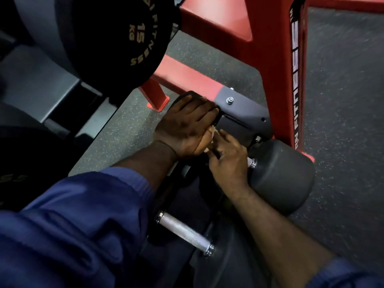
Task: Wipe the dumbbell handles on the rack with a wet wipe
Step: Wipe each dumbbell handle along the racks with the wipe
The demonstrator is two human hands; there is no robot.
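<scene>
The left hand (187,123) lies flat on one end of the dumbbell (280,177) to steady it; the right hand (226,161) apparently clenches the wet wipe (212,136) round its handle (252,163). A second handle (182,231) lies at six o'clock.

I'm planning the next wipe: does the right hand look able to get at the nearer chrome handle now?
Probably yes. The nearer chrome handle lies bare with nothing over it, and the right hand, holding the wet wipe just beyond it, would only need to draw back toward the body.
</scene>
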